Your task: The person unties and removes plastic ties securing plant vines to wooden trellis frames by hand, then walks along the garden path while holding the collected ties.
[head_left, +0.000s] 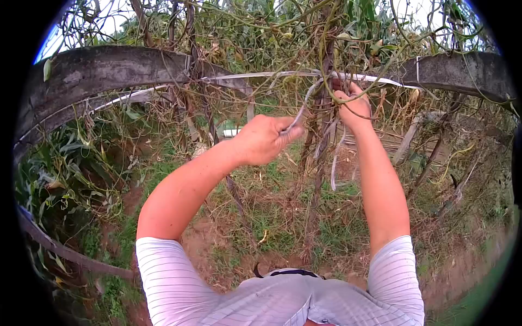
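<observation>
My left hand is closed, gripping a greyish-white plastic strip between thumb and fingers. That strip runs up from it to a dry, vine-wrapped upright pole. Against the pole's right side, my right hand has its fingers curled and pressed together. What it pinches is partly hidden by vine stems and the fingers. Below it a loose strip end dangles. A white strap stretches sideways across the pole, just above both hands.
Weathered grey beams stand at the left and right, being on the right one. Tangled dry vines hang overhead. Another thin vine-wrapped pole stands left. Grass and bare soil lie below; leafy plants grow at the left.
</observation>
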Demonstrator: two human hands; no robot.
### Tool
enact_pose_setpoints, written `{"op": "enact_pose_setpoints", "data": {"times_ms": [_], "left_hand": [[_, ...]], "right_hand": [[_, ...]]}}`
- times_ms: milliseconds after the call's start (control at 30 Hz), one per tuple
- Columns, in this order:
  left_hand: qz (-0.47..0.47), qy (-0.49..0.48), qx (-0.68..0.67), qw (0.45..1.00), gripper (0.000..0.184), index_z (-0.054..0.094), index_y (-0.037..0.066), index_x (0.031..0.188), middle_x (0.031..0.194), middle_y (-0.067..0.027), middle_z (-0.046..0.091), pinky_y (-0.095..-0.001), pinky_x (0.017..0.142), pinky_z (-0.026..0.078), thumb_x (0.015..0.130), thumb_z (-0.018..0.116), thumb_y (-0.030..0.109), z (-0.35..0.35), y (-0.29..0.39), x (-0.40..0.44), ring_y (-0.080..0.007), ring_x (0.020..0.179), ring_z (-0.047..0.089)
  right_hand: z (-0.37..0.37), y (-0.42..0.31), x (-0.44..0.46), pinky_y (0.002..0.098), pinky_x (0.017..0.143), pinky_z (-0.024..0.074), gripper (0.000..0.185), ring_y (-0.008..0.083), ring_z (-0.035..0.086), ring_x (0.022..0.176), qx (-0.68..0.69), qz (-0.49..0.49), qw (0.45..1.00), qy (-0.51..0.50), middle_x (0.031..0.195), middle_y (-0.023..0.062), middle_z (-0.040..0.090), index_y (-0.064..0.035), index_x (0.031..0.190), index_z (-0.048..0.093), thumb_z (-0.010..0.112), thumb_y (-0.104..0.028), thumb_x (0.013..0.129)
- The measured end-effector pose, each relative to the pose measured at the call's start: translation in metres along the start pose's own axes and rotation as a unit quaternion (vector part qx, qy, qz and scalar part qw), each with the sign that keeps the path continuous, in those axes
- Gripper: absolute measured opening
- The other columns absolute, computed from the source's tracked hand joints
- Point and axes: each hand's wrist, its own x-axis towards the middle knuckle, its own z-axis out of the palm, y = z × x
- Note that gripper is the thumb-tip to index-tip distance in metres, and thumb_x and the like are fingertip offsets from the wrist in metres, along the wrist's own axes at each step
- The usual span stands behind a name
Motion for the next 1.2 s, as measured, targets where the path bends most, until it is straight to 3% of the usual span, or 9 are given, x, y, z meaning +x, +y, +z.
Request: {"op": "enact_pose_setpoints", "data": {"times_ms": [200,333,433,500,567,667,833,1033,1200], "left_hand": [[0.001,-0.256,0.233,0.938,0.07,0.061,0.0,0.119,0.109,-0.0259,0.065,-0.0465,0.089,0.051,0.086,0.062,0.062,0.013,0.016,-0.001,-0.0406,0.103,0.063],[-0.079,0.153,0.065,0.983,0.054,0.073,-0.001,0.089,0.079,-0.0219,0.069,-0.0438,0.077,0.053,0.089,0.064,0.052,-0.032,0.041,0.035,-0.0376,0.08,0.069],[-0.008,0.27,-0.014,0.963,0.029,0.071,0.002,0.097,0.093,-0.0215,0.07,-0.044,0.081,0.053,0.091,0.062,0.028,-0.024,0.026,0.063,-0.038,0.087,0.067],[0.0,0.267,0.034,0.963,0.025,0.07,0.003,0.1,0.094,-0.0203,0.069,-0.0448,0.082,0.052,0.09,0.062,0.024,-0.011,0.018,0.079,-0.0382,0.089,0.066],[0.011,0.264,0.085,0.961,0.022,0.07,0.004,0.102,0.095,-0.0192,0.069,-0.0455,0.082,0.052,0.088,0.062,0.019,0.0,0.007,0.094,-0.0384,0.09,0.065],[0.071,0.329,0.038,0.941,0.018,0.072,0.009,0.104,0.091,-0.0162,0.07,-0.0374,0.072,0.054,0.089,0.063,0.013,0.008,-0.002,0.107,-0.0302,0.08,0.069],[0.152,0.371,0.04,0.915,0.017,0.073,0.01,0.103,0.091,-0.0132,0.066,-0.0371,0.071,0.053,0.088,0.065,0.012,0.017,-0.002,0.122,-0.0298,0.081,0.067],[0.175,0.338,0.166,0.91,0.017,0.075,0.014,0.095,0.088,-0.0122,0.062,-0.0442,0.072,0.051,0.079,0.067,0.013,0.017,0.02,0.135,-0.0337,0.084,0.061],[0.197,0.28,0.324,0.882,0.017,0.075,0.009,0.09,0.082,-0.0102,0.065,-0.0436,0.075,0.053,0.075,0.068,0.012,0.005,0.034,0.14,-0.0322,0.086,0.064]], "right_hand": [[0.012,0.031,0.01,0.0403,0.103,0.0407,0.041,0.0413,0.053,0.12,-0.144,-0.174,0.972,0.056,0.131,0.0271,0.056,-0.0002,0.108,0.066,0.051,-0.029,0.083],[0.003,-0.002,-0.013,0.0319,0.089,0.0476,0.035,0.0225,0.064,0.099,-0.035,-0.134,0.987,0.077,0.105,0.0102,0.07,-0.0066,0.107,0.07,0.069,-0.03,0.082],[0.01,-0.023,-0.012,0.033,0.091,0.0477,0.052,0.0245,0.064,0.101,0.054,-0.039,0.997,0.032,0.108,0.0137,0.07,0.0013,0.113,0.067,0.072,-0.039,0.08],[0.019,-0.034,-0.01,0.0346,0.092,0.0483,0.073,0.0286,0.063,0.107,0.003,-0.016,0.996,0.093,0.113,0.021,0.066,0.01,0.121,0.06,0.075,-0.046,0.078],[0.021,-0.036,-0.01,0.0359,0.108,0.0362,0.06,0.0368,0.057,0.119,-0.183,-0.1,0.976,0.064,0.124,0.0244,0.063,-0.0045,0.124,0.064,0.056,-0.053,0.089],[0.031,-0.022,0.007,0.0372,0.111,0.0319,0.06,0.0384,0.049,0.128,-0.187,-0.076,0.977,0.071,0.13,0.027,0.058,-0.0013,0.12,0.066,0.051,-0.052,0.093],[0.013,-0.011,0.001,0.0395,0.105,0.0395,0.056,0.038,0.055,0.12,0.018,-0.027,0.999,0.032,0.131,0.0223,0.059,0.003,0.112,0.067,0.053,-0.048,0.093],[-0.008,0.003,-0.001,0.0413,0.094,0.0461,0.028,0.0369,0.061,0.108,-0.115,-0.093,0.989,0.014,0.117,0.0182,0.065,-0.0203,0.115,0.067,0.051,-0.031,0.094],[-0.01,0.004,-0.008,0.0392,0.092,0.047,0.039,0.0358,0.061,0.107,-0.063,-0.161,0.985,0.015,0.111,0.0203,0.067,-0.0069,0.111,0.068,0.057,-0.04,0.091]]}}
